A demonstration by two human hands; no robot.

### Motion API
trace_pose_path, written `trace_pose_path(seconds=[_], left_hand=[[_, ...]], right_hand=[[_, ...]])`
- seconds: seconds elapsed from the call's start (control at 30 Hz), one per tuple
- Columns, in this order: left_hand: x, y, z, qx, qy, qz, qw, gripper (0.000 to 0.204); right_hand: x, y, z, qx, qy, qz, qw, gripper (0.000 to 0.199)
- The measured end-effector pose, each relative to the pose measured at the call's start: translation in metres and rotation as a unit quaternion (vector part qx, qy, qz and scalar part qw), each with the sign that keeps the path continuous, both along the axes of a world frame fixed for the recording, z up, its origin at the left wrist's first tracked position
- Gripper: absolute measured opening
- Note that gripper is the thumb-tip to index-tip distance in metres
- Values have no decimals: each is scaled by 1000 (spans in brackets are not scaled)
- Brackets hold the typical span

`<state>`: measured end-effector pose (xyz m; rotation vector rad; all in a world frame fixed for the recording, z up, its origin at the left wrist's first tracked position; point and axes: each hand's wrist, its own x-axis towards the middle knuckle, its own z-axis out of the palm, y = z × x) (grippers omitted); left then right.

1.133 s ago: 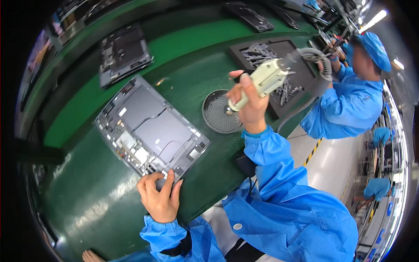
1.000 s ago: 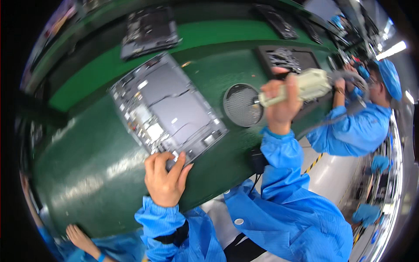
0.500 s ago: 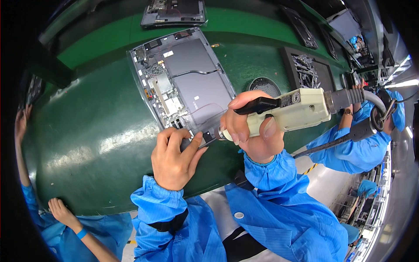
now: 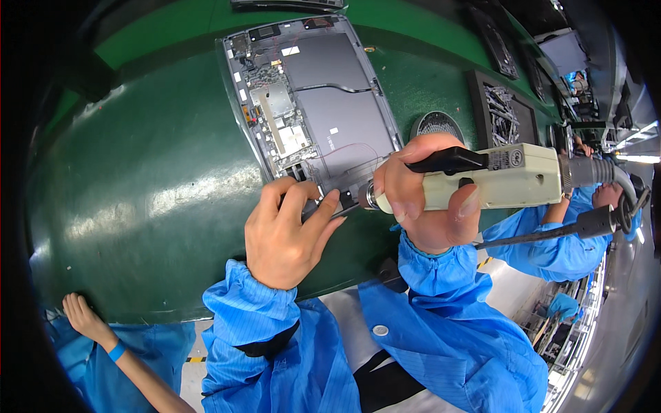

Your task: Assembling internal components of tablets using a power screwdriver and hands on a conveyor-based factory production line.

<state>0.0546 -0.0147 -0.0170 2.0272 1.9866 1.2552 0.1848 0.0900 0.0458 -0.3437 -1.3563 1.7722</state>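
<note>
An opened laptop body (image 4: 341, 82), dark grey with its circuit board and battery exposed, lies tilted on the green bench. My left hand (image 4: 284, 237) grips its near corner, thumb and curled fingers close together at the edge. A small piece seems to lie under those fingertips, mostly hidden. In my right hand (image 4: 437, 199) is a cream electric screwdriver (image 4: 520, 175) with a black lever, held nearly level. Its tip end points left at the same corner, close to my left fingertips. Whether the bit touches a screw is hidden.
Beyond the screwdriver stands a round dish (image 4: 438, 124) of small parts. A black tray (image 4: 478, 103) holds many dark strips. Other device bodies (image 4: 492, 41) lie along the far strip. A co-worker's hand (image 4: 86, 320) rests at the lower left; another person (image 4: 544, 227) sits right.
The whole view has shifted, so the laptop body sits higher and further right in it. Both hands stay at the near corner. A co-worker's raised hand at far left has left view.
</note>
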Motion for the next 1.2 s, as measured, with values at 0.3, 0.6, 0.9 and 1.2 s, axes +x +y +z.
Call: trace_pose_path(seconds=[0.3, 0.6, 0.9, 1.2], left_hand=[[-5, -1, 2, 12, 29, -3, 999, 31], [-3, -4, 4, -17, 78, -5, 997, 33], [3, -3, 12, -52, 99, -5, 994, 31], [-1, -4, 10, -46, 139, -22, 989, 30]], right_hand=[[-3, -1, 6, 120, -140, 65, 981, 50], [16, 41, -4, 32, -19, -49, 998, 58], [69, 98, -7, 15, -17, -272, 962, 26], [62, 97, -2, -59, 27, -277, 959, 26]])
